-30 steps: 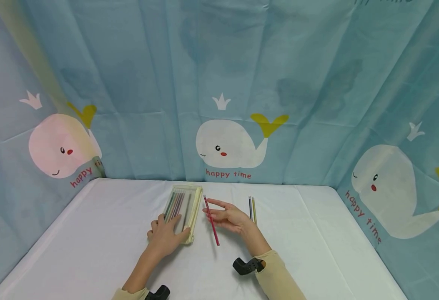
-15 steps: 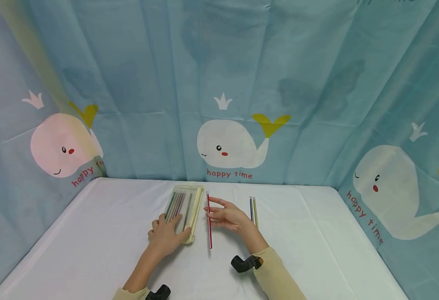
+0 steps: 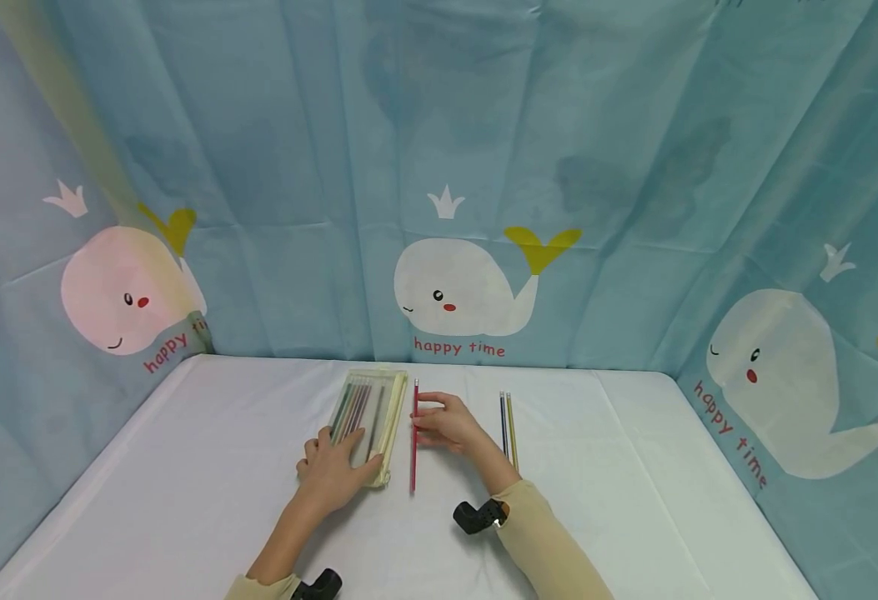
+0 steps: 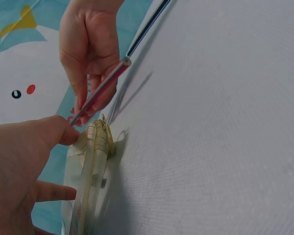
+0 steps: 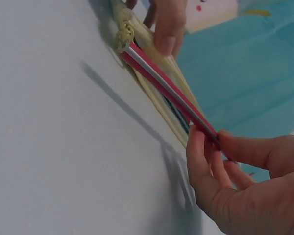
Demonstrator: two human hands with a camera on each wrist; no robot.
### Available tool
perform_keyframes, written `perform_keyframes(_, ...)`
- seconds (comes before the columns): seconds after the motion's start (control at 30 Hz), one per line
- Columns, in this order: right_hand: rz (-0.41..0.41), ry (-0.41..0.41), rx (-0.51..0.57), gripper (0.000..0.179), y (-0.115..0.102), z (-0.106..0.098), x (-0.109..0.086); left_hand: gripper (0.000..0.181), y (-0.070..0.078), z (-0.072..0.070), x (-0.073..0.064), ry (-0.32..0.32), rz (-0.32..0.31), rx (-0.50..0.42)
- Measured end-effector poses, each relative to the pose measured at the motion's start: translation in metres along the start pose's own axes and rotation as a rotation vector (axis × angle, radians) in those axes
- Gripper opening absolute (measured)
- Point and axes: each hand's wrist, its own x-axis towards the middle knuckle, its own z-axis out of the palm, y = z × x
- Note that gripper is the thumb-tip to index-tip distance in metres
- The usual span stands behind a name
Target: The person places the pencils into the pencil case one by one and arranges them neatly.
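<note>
In the head view, a clear pencil case (image 3: 376,414) with pale yellow zip trim lies on the table, several pencils inside. My left hand (image 3: 336,473) rests across its near end, fingers spread, the thumb by the zip side. My right hand (image 3: 449,422) pinches a red pencil (image 3: 413,467) between thumb and fingers, just right of the case. In the right wrist view the pencil (image 5: 166,88) shows grey stripes and stands above the cloth, its near end in front of the zip pull (image 5: 125,35). The left wrist view shows the zip edge (image 4: 90,171) beside my left thumb.
A dark blue pencil (image 3: 503,425) and a yellow pencil (image 3: 511,425) lie side by side right of my right hand, partly behind the wrist. White cloth (image 3: 634,500) covers the table. A blue curtain with whales (image 3: 454,287) hangs behind its far edge.
The red pencil has swung from slanting to nearly parallel with the case's zip side. My right hand has shifted slightly left, its fingers drawn closer together. My left hand stays in place.
</note>
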Motion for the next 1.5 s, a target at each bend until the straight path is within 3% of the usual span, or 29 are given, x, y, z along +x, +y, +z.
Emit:
perform_keyframes(0.27,0.001,0.057,-0.031,0.043,-0.001,0.015,0.01,0.072,0.001,0.0,0.0,-0.004,-0.009,0.005)
perform_keyframes(0.77,0.035,0.15,-0.001,0.04,0.001,0.033,0.03,0.071,0.0,0.0,0.0,0.006,-0.008,0.006)
perform_keyframes(1.5,-0.008,0.229,-0.015,0.038,0.0,0.058,0.035,0.07,0.0,0.0,0.0,0.004,-0.008,0.004)
